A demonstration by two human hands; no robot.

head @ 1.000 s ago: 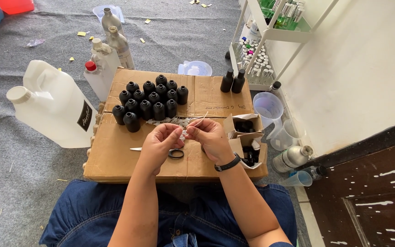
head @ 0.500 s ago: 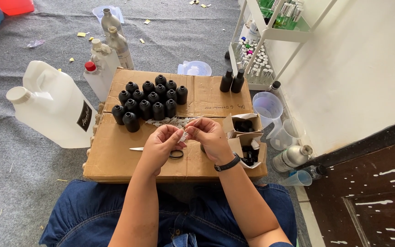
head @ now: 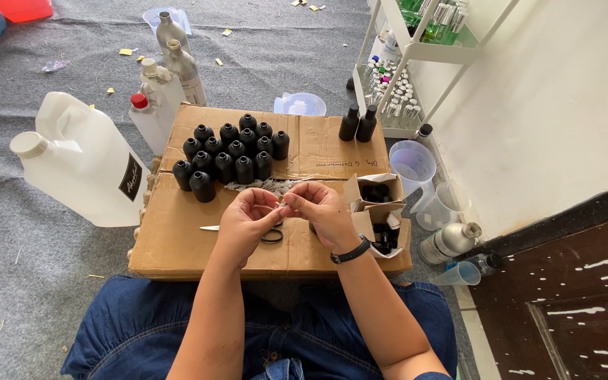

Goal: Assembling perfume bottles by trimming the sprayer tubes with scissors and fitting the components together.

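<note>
Both hands meet over a flat cardboard box point(head: 177, 232) that lies across my lap. My left hand point(head: 246, 222) and my right hand point(head: 321, 211) pinch one small pale part between their fingertips; it is too small to make out. A black wristband sits on my right wrist. Scissors point(head: 270, 235) with black handles lie on the cardboard just under my hands. Behind them stands a cluster of several small black bottles point(head: 230, 155), with a heap of small clear pieces point(head: 262, 185) at its front edge.
A large white jug point(head: 82, 165) stands at the left. Metal and white bottles point(head: 170, 63) stand behind the cardboard. Two black bottles point(head: 358, 123), a small open box of black caps point(head: 378, 211), clear measuring cups point(head: 416, 165) and a white shelf rack point(head: 402, 77) are at the right.
My fingertips have shifted slightly while working the small part; the hands stay in the same place over the cardboard.
</note>
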